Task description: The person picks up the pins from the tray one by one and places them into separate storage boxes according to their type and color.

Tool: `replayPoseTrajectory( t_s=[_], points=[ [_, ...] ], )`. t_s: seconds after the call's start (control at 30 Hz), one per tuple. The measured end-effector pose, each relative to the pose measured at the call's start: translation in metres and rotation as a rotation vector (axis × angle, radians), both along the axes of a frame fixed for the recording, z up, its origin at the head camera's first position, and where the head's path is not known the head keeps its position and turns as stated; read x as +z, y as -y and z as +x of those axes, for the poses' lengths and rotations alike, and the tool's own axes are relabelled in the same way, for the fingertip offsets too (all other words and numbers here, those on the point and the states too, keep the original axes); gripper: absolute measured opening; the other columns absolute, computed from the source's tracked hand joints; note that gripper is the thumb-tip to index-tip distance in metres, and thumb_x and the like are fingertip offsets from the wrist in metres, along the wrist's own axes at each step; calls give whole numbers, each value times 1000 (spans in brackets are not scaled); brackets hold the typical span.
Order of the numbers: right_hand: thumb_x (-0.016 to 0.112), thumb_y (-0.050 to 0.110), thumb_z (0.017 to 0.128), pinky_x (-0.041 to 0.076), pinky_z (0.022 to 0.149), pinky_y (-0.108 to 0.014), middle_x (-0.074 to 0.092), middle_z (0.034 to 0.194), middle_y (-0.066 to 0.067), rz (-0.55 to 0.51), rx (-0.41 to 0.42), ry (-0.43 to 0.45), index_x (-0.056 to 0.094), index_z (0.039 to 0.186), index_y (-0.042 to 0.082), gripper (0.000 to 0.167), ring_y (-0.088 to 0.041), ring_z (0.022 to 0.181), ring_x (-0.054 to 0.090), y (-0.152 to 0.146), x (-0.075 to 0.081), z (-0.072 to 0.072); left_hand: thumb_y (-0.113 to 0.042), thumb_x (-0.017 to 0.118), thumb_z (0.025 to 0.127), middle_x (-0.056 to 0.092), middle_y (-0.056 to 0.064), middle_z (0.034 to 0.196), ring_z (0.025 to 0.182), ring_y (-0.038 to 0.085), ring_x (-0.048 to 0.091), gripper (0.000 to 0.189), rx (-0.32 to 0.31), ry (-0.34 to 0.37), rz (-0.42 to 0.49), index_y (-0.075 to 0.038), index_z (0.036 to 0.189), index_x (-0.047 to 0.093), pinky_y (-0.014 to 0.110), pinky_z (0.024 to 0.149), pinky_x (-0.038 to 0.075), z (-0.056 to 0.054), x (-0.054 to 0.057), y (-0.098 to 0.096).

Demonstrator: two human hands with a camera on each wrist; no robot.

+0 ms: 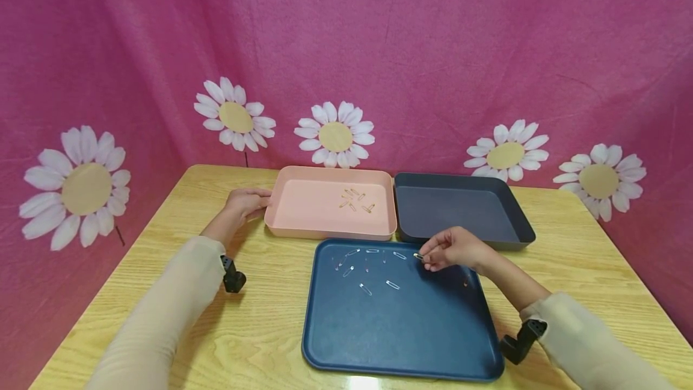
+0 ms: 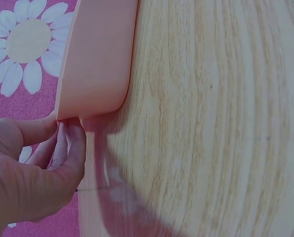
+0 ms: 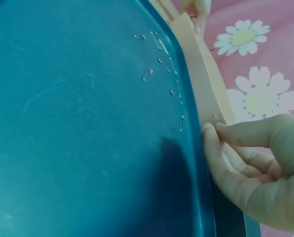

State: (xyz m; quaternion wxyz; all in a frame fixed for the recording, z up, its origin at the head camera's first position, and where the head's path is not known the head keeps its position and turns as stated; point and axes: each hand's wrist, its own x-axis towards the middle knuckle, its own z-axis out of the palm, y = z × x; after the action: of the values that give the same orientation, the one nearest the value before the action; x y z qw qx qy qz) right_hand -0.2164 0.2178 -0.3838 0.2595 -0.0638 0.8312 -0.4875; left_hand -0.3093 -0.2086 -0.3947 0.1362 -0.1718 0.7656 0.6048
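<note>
My right hand (image 1: 453, 248) pinches a gold safety pin (image 3: 215, 119) between thumb and index fingertip, above the far edge of the blue tray (image 1: 400, 330). Several silver safety pins (image 1: 392, 284) lie scattered over that tray's far left part. A small gold-coloured piece (image 1: 465, 283) shows near its right edge. At the left end of the pink tray (image 1: 303, 203), my left hand (image 2: 43, 153) holds the rim, thumb at the top edge and fingers bent against the outer wall. Several gold safety pins (image 1: 351, 197) lie inside the pink tray, right of its middle.
A dark grey tray (image 1: 457, 206) stands right of the pink one, both behind the blue tray on the wooden table (image 1: 260, 312). A pink curtain (image 1: 379, 47) with white flowers hangs at the back and sides.
</note>
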Motion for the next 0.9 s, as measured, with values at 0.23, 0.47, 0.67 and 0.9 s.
replayPoseTrajectory(
  t_s=[0.23, 0.47, 0.67, 0.9],
  points=[
    [62, 0, 89, 60, 81, -37, 74, 91, -15, -38, -26, 13, 61, 111, -17, 28, -13, 77, 71, 6, 2, -15, -6, 58, 94, 50, 20, 142, 85, 5, 61, 42, 2, -3, 0, -1, 136, 53, 29, 101, 51, 0, 0, 1],
    [62, -2, 89, 59, 84, -38, 74, 84, -7, -48, -71, 31, 60, 114, -17, 29, -11, 75, 70, 22, 9, -29, -6, 58, 94, 53, 20, 139, 78, 2, 60, 42, 0, -2, -1, 0, 135, 53, 26, 95, 54, 0, 0, 1],
    [63, -1, 88, 60, 83, -37, 74, 82, -7, -12, -83, 31, 63, 112, -14, 27, -10, 72, 69, 36, 13, -43, -7, 57, 94, 52, 20, 141, 86, 6, 62, 42, 5, -1, -8, -1, 135, 54, 30, 100, 51, -2, -1, 0],
    [65, -1, 87, 59, 82, -36, 74, 80, -5, 39, -102, 33, 65, 112, -13, 28, -8, 66, 66, 50, 18, -62, -4, 58, 93, 53, 20, 139, 81, 3, 60, 42, 8, -10, 11, 0, 135, 53, 29, 99, 52, -3, -1, 1]
  ],
)
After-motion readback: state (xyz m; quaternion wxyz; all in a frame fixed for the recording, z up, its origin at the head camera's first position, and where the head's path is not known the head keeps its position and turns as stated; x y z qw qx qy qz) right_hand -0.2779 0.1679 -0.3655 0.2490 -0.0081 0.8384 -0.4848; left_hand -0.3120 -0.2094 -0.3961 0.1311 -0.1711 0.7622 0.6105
